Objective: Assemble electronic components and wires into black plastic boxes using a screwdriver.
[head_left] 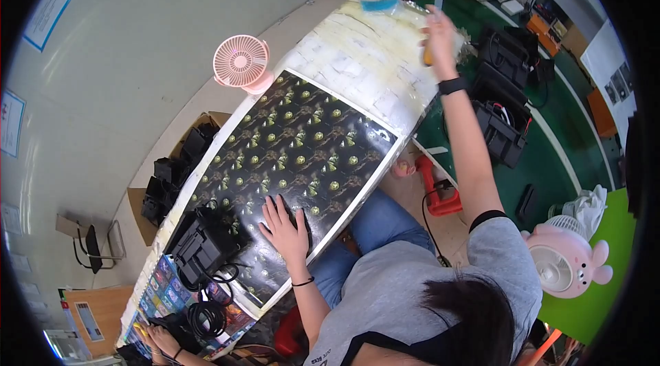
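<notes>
Grey wall (192, 15) curves behind a long workbench with a worn, whitish top (364, 46), which runs from seven to one o'clock, a round pink plastic fan (240, 62) at its far edge near eleven. At seven o'clock the person's left hand (283, 227) rests, fingers spread and holding nothing, on a glossy black mat with yellow-green patterning (295, 153). Just beside it, toward eight, sits a bulky black plastic case with cables (204, 245). Between one and two o'clock the right hand (442, 37) is stretched out; its fingers, motion-blurred, appear curled round a small orange-handled tool (428, 56).

Fetching or putting down that tool seems the step in hand. If fetching, the next move probably calls for carrying it to the case while the left hand steadies the casing.
</notes>
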The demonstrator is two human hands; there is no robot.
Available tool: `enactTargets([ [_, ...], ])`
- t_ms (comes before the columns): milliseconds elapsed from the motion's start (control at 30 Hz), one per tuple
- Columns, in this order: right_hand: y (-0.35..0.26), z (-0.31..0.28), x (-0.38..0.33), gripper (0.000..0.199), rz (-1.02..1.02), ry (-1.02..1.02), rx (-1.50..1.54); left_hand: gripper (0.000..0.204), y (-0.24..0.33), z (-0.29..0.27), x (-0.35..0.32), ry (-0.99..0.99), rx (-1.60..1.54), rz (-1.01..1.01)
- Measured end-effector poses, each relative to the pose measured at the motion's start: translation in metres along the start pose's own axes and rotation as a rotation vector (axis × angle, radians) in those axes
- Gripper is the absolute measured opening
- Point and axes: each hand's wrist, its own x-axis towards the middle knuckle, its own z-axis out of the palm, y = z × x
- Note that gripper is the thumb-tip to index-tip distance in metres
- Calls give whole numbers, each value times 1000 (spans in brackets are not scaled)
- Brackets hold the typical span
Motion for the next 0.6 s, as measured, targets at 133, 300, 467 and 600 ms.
enactTargets([
  [133,19,-99,68,35,12,309,-191,62,-1,1,-2,22,-14,6],
  [300,40,-173,92,35,358,249,-91,61,2,1,-3,37,-34,16],
  [467,41,-191,88,36,423,-268,-606,61,3,3,-1,58,-35,37],
  [600,14,-159,80,25,245,31,-212,61,2,3,-1,67,19,25],
])
